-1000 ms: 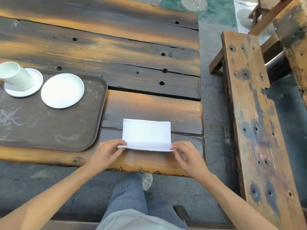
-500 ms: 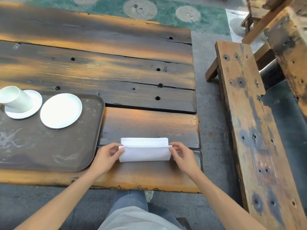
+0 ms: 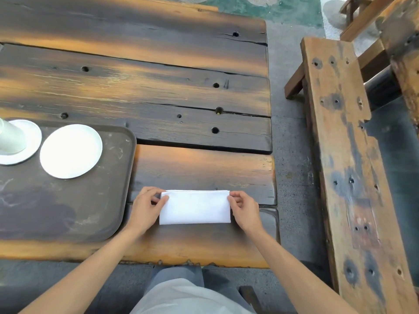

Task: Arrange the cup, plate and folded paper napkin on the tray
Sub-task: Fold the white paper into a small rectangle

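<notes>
1. My left hand (image 3: 145,208) pinches the left end of the napkin (image 3: 195,207), with my thumb on top and my fingers curled round the edge.
2. My right hand (image 3: 243,208) pinches the right end the same way.
3. The napkin is white and folded into a long strip. It lies flat on the wooden table (image 3: 204,168), low in the middle of the frame, just beside the tray (image 3: 118,177) but not on it.
4. The tray sits at the left of the frame. A white plate (image 3: 71,151) rests on it. Farther left, at the frame's edge, the cup (image 3: 10,139) stands on a second small plate (image 3: 31,141).
5. I think the fold is what I am doing now. To do it well, I should line up the edges, press the crease flat, and keep both ends even.
6. After that, I think the napkin should go on the bare part of the tray, near the plate. Paper is light and floppy, so I should lift it gently with both hands so it does not open up.
</notes>
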